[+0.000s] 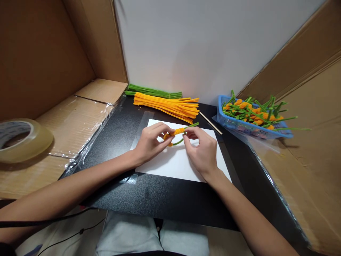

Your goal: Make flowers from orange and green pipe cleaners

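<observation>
Both my hands hold a green pipe cleaner (183,141) bent into a loop, with an orange pipe cleaner (175,133) coiled tightly around it. My left hand (151,142) pinches the coiled part from the left, and my right hand (201,147) grips it from the right. Both hands are just above a white sheet of paper (177,167). Beyond them lie a bundle of loose orange pipe cleaners (166,107) and a bundle of green pipe cleaners (153,92). My fingers partly hide the coil.
The paper lies on a black speckled table top (160,195). A wooden stick (210,122) lies to the right, by a blue plastic basket (222,117) holding several orange-and-green pipe cleaner pieces. A roll of clear tape (25,140) rests on cardboard at the left. Cardboard and a white wall surround the table.
</observation>
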`<state>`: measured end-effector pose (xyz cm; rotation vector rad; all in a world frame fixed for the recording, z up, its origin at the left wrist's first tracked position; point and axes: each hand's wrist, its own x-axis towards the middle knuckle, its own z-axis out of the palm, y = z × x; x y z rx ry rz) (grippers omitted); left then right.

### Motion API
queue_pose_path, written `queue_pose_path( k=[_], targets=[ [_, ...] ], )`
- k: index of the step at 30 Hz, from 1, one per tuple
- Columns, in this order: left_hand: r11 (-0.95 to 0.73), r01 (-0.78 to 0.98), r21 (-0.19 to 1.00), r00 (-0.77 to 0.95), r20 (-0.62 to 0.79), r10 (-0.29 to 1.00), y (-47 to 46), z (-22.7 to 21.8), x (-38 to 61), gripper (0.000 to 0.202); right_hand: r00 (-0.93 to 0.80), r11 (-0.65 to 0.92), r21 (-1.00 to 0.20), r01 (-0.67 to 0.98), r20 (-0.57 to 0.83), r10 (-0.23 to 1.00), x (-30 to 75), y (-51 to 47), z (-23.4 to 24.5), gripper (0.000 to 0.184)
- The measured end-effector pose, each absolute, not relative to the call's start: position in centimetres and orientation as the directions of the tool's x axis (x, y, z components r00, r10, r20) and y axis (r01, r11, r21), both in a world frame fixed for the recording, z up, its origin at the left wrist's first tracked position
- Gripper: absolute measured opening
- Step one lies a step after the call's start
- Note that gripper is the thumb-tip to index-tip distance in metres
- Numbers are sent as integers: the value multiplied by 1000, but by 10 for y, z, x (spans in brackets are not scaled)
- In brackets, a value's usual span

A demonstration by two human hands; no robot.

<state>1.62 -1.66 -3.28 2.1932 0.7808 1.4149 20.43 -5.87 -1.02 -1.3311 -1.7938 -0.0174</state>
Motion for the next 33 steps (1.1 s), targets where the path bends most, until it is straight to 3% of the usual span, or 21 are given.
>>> queue_pose_path(
  k=[3,5,9,12,15,21,29,33],
  targets=[
    [-754,255,606,400,643,653,-16,-32,16,9,-156,450,-290,844,671,725,207,-57,-9,24],
    [-711,227,665,396,604,691,-16,-32,17,15,-273,539,-241,807,657,703,209,-57,-8,23],
    [-496,-6,868,304,474,826,-16,-28,21,39,-313,627,-338,702,644,698,208,-58,-6,15],
    [-269,-189,944,318,318,893,-13,-24,23,39,-209,588,-374,717,690,693,207,-59,-4,12],
    [-127,-266,956,370,223,902,-11,-23,23,37,-183,587,-386,711,705,685,206,-60,-2,9],
    [-64,-287,956,387,176,905,-14,-23,24,35,-185,572,-567,593,596,782,204,-63,-5,9],
    [81,-281,956,466,62,883,-14,-24,24,36,-345,669,-462,583,605,718,211,-61,-3,19],
    [140,-336,931,484,44,874,-14,-25,23,41,-260,628,-522,577,612,747,208,-62,-1,15]
  ],
)
